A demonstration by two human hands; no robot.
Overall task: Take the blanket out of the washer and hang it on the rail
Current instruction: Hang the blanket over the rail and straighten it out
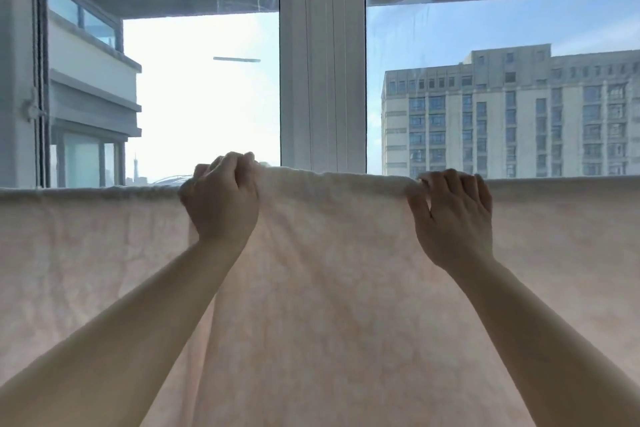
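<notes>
Both hands grip blanket point(329, 288) top fold: left hand point(221, 198), right hand point(453, 215). Risk: uneven pull between hands drags wet cloth off rail (rail hidden under fold).

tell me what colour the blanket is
Pale pink blanket with a faint mottled texture, seen best in the head view.

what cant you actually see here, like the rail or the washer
Head view only:
- Rail: hidden under the blanket draped over it.
- Washer: nowhere in the frame.
- Blanket's lower edge and side ends: cut off by the frame edges.
- Left hand and right hand: fingertips curl out of sight over the fold.
</notes>
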